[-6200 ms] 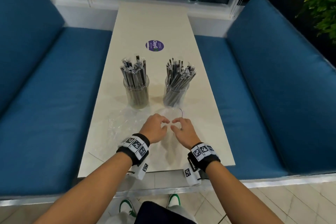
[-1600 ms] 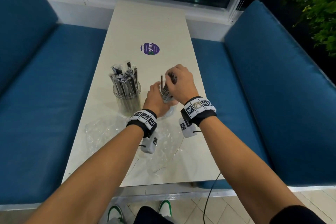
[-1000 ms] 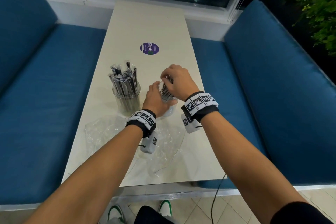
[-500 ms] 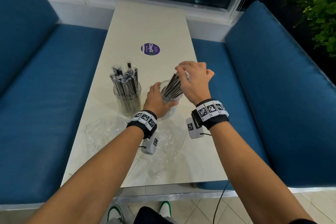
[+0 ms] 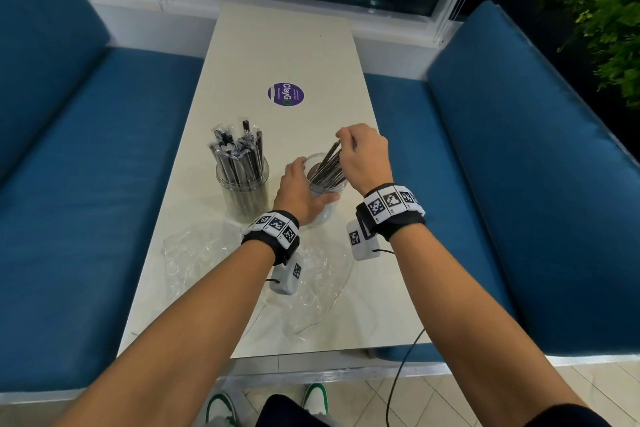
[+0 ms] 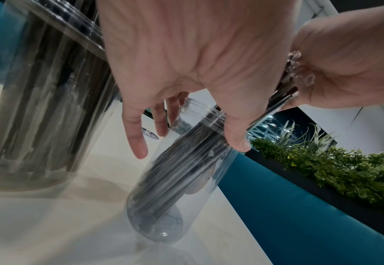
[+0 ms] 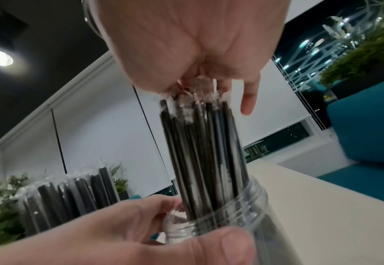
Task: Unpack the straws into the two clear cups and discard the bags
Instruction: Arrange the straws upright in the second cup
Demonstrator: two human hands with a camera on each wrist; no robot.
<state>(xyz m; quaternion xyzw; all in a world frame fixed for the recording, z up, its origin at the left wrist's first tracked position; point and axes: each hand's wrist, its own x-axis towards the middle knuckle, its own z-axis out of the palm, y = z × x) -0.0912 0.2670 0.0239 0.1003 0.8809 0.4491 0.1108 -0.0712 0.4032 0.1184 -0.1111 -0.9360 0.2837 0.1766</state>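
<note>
Two clear cups stand mid-table. The left cup (image 5: 242,184) is packed with wrapped black straws and stands free. My left hand (image 5: 298,184) grips the right cup (image 5: 327,189) at its rim, thumb on the near side, and the cup (image 6: 175,188) leans over in the left wrist view. My right hand (image 5: 346,140) pinches the tops of a bundle of black straws (image 5: 329,165) whose lower ends sit inside that cup. In the right wrist view the straws (image 7: 204,152) drop from my fingers into the cup mouth (image 7: 232,213). Two empty clear bags (image 5: 201,253) lie crumpled under my forearms.
The narrow beige table (image 5: 287,45) runs away from me, with a purple round sticker (image 5: 285,95) beyond the cups. Blue bench seats (image 5: 86,184) flank both sides. A window wall closes the far end. A black cable (image 5: 398,367) hangs off the near right edge.
My right hand has risen off the cup and moved right, pulling the straw tops together into a leaning bundle. My left hand stays on the right cup. Earlier both hands were at the bags.
</note>
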